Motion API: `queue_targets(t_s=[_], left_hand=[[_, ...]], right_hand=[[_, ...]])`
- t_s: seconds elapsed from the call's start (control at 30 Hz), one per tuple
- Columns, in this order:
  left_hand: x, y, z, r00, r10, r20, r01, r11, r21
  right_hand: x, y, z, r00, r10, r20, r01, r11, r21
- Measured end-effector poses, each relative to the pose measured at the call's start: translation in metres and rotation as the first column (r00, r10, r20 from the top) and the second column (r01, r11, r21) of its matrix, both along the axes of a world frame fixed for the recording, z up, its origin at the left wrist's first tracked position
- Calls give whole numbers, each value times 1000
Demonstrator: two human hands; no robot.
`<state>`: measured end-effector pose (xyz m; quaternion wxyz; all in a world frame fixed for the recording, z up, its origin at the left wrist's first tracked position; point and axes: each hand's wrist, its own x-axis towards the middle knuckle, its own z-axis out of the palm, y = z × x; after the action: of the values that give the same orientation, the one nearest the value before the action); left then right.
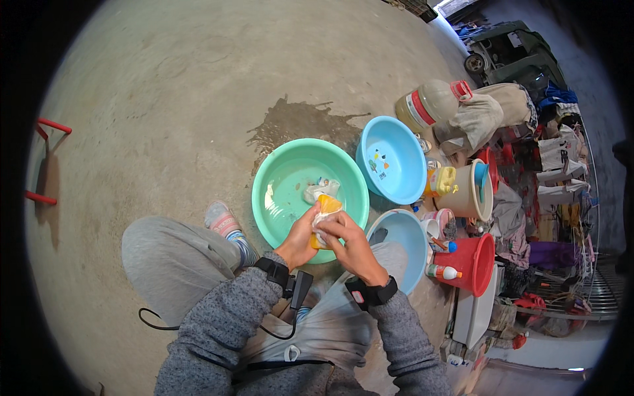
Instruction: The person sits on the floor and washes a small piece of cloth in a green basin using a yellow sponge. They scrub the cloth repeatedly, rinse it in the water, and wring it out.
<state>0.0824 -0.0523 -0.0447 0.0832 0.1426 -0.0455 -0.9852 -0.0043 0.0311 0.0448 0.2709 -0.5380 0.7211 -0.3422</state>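
1. The left hand (300, 239) and the right hand (347, 243) meet over the near rim of a round mint-green plastic basin (277, 173) that sits on the concrete floor (172, 99).
2. Both hands are clenched around a small yellow-and-white piece of cloth (325, 210). The left fingers wrap its lower left side; the right fingers close over its lower right.
3. The cloth rises out of the two fists, its long axis running away from the person and into the basin. Its free end lies beyond the fingertips, and neither hand is clearly nearer to it.
4. A second small pale item (319, 190), perhaps another wet cloth, lies in the shallow water just beyond the held one; the view is too small to be sure.
5. A light-blue plastic basin (391, 158) stands just right of the green one, and another pale-blue basin (404, 239) sits beside the right wrist.
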Motion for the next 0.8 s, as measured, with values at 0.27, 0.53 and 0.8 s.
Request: queue_targets(t_s=[0.27, 0.53, 0.8], left_hand=[[-1, -2, 2, 998, 57, 11, -58, 998, 33], [-2, -1, 7, 999, 46, -22, -45, 999, 31], [0, 3, 5, 1000, 0, 7, 0, 1000, 4]], right_hand=[[-10, 29, 8, 998, 66, -19, -65, 997, 42], [10, 24, -4, 998, -48, -29, 45, 993, -106], [-24, 5, -7, 939, -329, -98, 321, 943, -91]])
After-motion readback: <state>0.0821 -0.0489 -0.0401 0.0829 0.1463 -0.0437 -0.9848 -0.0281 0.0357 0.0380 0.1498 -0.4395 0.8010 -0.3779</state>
